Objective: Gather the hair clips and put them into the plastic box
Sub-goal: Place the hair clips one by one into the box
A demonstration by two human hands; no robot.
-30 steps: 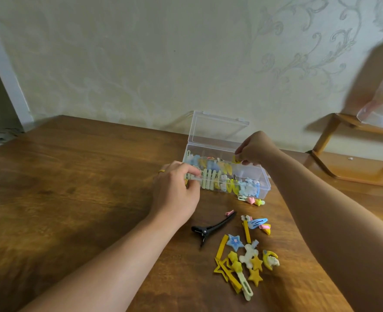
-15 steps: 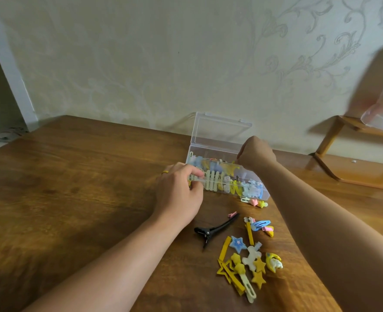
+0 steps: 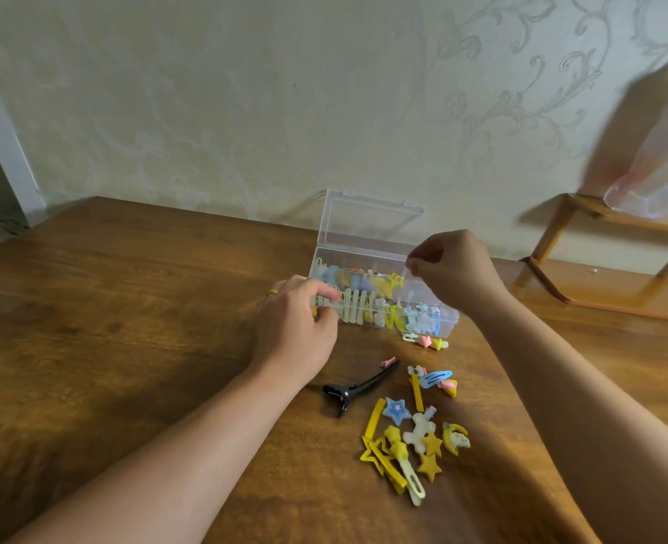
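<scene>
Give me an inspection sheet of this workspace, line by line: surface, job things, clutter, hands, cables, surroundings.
Surface: wooden table, bare brown top.
Job's things: clear plastic box, lid up, partly filled with clips; loose hair clips piled in front of it; black clip beside the pile; two small clips right by the box's front.
Clutter: nothing seen.
Hands: left hand grips the box's left front corner; right hand above the box, fingers curled, anything held cannot be told.
Cables: nothing seen.
Surroundings: patterned wall; wooden shelf at right.
</scene>
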